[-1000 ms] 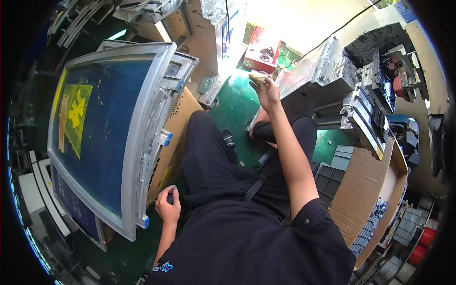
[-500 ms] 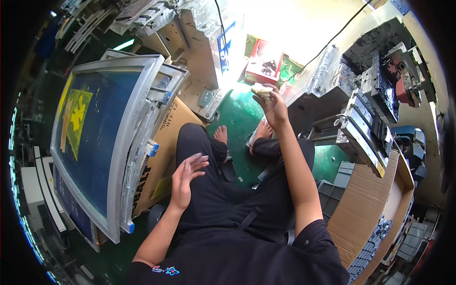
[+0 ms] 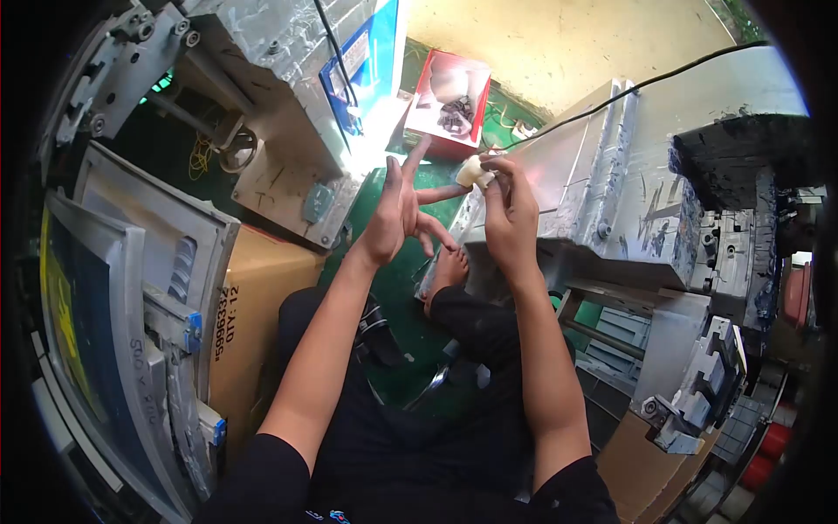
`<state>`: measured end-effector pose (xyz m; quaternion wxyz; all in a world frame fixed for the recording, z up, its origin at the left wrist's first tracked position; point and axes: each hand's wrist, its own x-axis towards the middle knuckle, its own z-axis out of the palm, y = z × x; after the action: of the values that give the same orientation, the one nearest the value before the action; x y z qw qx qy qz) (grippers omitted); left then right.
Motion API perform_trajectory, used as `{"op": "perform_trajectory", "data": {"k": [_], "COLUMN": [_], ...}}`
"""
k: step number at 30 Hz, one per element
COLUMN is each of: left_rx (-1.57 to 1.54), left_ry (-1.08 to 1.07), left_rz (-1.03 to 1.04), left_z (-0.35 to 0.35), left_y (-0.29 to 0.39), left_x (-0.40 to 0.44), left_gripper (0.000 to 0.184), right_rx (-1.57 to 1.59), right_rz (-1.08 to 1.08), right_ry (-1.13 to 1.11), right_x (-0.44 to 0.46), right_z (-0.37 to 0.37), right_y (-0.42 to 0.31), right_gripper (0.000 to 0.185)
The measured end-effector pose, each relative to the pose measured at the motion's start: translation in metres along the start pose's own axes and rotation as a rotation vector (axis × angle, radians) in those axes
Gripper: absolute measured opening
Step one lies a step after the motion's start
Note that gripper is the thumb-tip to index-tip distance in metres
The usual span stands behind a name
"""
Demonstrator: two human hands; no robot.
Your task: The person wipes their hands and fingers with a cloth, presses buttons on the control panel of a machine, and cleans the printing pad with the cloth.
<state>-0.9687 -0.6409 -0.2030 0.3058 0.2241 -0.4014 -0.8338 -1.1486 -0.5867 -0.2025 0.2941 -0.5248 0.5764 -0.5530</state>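
My right hand (image 3: 511, 210) pinches a small cream-white wad (image 3: 475, 172), perhaps a cloth or soft paper, between thumb and fingers. Its exact kind cannot be made out. My left hand (image 3: 400, 210) is raised beside it with the fingers spread and nothing in them. One left fingertip reaches close to the wad's lower side; whether it touches I cannot tell. Dark marks show on the left fingers. Beyond both hands, a red box (image 3: 443, 140) on the floor holds dark crumpled pieces and something white.
Framed screens (image 3: 96, 288) lean at the left against a cardboard box (image 3: 249, 306). Metal machine bodies (image 3: 611, 192) stand on the right, with a black cable (image 3: 646, 86) above. My legs and feet are over the green floor (image 3: 417, 349).
My left hand has risen from near my knee to beside the wad, fingers spread. The right hand still holds the wad. The view has moved closer to the red box.
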Motion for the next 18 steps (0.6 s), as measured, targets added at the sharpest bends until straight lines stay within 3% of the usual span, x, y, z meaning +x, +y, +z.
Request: {"op": "perform_trajectory", "data": {"k": [2,6,10,14,18], "left_rx": [0.037,-0.065,-0.164,-0.241,-0.150], "left_ry": [-0.057,-0.093,-0.105,-0.220,-0.196], "left_rz": [-0.028,-0.095,-0.116,-0.118,-0.115], "left_z": [-0.008,-0.023,-0.026,-0.041,-0.038], "left_y": [-0.012,-0.031,-0.015,-0.005,0.001], "left_x": [0.011,0.018,0.012,0.009,0.009], "left_gripper": [0.099,0.102,0.109,0.111,0.112], "right_rx": [-0.275,-0.326,-0.090,-0.160,-0.044], "right_rz": [-0.110,-0.114,-0.051,-0.176,0.010], "right_ry": [-0.135,-0.404,-0.402,-0.424,-0.395], "right_x": [0.005,0.006,0.007,0.014,0.014], "right_z": [-0.003,0.003,0.015,0.016,0.009], "right_y": [-0.002,0.008,0.008,0.001,0.004], "right_gripper": [0.021,0.023,0.023,0.023,0.018]}}
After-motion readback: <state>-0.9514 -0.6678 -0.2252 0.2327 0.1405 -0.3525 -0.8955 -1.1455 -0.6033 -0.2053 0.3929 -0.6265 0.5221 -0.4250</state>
